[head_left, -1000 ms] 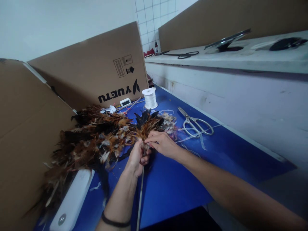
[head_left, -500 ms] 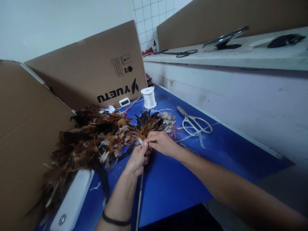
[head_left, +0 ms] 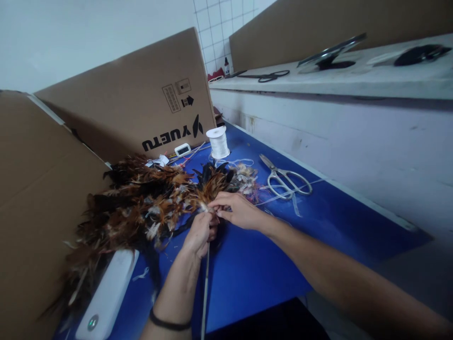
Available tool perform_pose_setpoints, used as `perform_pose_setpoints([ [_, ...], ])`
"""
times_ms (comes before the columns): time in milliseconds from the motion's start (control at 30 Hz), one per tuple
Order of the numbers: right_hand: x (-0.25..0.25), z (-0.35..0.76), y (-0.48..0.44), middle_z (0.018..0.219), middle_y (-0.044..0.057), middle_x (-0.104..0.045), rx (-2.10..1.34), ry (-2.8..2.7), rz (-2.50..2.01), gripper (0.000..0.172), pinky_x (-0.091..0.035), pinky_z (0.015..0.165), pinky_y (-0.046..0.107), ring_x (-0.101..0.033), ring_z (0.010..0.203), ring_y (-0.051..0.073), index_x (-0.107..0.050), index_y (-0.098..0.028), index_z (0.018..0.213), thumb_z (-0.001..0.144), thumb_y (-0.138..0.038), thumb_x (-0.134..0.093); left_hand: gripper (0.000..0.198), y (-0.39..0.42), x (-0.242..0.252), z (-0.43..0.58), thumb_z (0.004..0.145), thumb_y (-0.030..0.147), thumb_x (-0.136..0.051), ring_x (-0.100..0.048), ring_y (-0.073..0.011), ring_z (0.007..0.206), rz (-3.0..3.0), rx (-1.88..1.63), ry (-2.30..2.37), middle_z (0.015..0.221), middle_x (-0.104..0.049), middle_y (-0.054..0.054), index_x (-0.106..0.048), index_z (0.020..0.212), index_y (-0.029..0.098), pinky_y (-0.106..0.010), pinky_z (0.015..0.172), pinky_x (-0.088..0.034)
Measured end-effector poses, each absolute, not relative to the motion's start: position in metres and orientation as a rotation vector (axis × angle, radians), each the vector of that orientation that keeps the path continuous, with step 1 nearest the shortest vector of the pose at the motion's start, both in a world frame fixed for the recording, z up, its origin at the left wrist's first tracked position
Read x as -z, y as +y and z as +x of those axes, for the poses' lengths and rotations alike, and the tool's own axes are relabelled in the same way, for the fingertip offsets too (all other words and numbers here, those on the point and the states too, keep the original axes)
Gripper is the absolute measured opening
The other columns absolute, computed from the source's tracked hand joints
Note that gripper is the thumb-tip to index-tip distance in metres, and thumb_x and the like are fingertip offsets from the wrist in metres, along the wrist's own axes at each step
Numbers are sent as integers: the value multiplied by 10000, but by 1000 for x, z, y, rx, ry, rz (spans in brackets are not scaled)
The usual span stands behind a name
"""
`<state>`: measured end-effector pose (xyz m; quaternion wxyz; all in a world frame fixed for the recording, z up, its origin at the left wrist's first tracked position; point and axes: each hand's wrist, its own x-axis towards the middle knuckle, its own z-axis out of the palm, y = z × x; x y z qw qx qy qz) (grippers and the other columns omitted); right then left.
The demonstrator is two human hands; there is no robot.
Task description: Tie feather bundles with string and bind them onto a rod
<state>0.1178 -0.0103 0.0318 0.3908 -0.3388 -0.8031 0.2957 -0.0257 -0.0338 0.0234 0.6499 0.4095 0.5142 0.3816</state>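
A bundle of brown and black feathers (head_left: 214,182) fans out at the top of a thin stick (head_left: 205,293). My left hand (head_left: 201,232) is closed round the stick just below the pale feather bases. Pinched at those bases, my right hand (head_left: 238,211) touches the left fingers; what exactly its fingertips hold is too small to tell. Left of the hands lies a big heap of brown and black feathers (head_left: 138,203). A white spool (head_left: 218,143) stands behind the bundle, and metal scissors (head_left: 283,177) lie to the right beside loose white ribbon.
Cardboard boxes (head_left: 123,94) wall the back and left of the blue table (head_left: 262,264). A white device (head_left: 108,295) lies front left, a small display (head_left: 182,150) at the back. On the white ledge (head_left: 325,85) at right rest black scissors (head_left: 269,76) and other dark objects.
Both hands have shifted slightly, the left thumb now lower on the feather bases. The feather bundle has turned and moved a little left. A green light now shows on the white device.
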Motion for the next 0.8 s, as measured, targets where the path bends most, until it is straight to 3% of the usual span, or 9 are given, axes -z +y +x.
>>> perform_pose_setpoints([
  [267, -33, 129, -8, 768, 3, -575, -522, -1968, -1023, 269, -397, 679, 242, -518, 725, 123, -560, -176, 758, 589, 1, -449, 329, -33, -29, -33, 700, 429, -599, -169, 18, 320, 882, -935, 1125, 507, -288, 91, -443, 666, 141, -159, 356, -64],
  [367, -29, 129, -7, 794, 20, -602, -475, -2075, -1097, 224, -384, 681, 254, -530, 738, 143, -567, -183, 811, 621, -74, -520, 327, -32, -31, -36, 699, 415, -602, -169, 23, 316, 884, -950, 1118, 507, -294, 88, -447, 640, 133, -158, 356, -66],
  [500, -26, 123, -10, 605, -9, -577, -655, -2106, -1186, 93, -332, 543, 214, -490, 547, 98, -616, -169, 748, 725, -202, -531, 327, -31, -32, -38, 701, 409, -595, -167, 22, 317, 901, -953, 1127, 505, -298, 88, -437, 625, 133, -159, 356, -63],
  [633, -33, 119, -13, 521, -26, -539, -675, -2017, -1227, 188, -283, 497, 205, -431, 486, 79, -668, -172, 687, 758, -230, -503, 322, -33, -31, -34, 711, 418, -577, -170, 11, 318, 944, -954, 1162, 496, -301, 91, -414, 636, 151, -164, 351, -72],
  [800, -36, 113, -18, 564, -5, -591, -672, -1915, -1220, 195, -305, 515, 212, -477, 530, 98, -692, -176, 702, 740, -217, -506, 296, -37, -29, -26, 733, 410, -551, -184, -9, 331, 974, -978, 1237, 477, -295, 93, -398, 652, 170, -172, 365, -88],
])
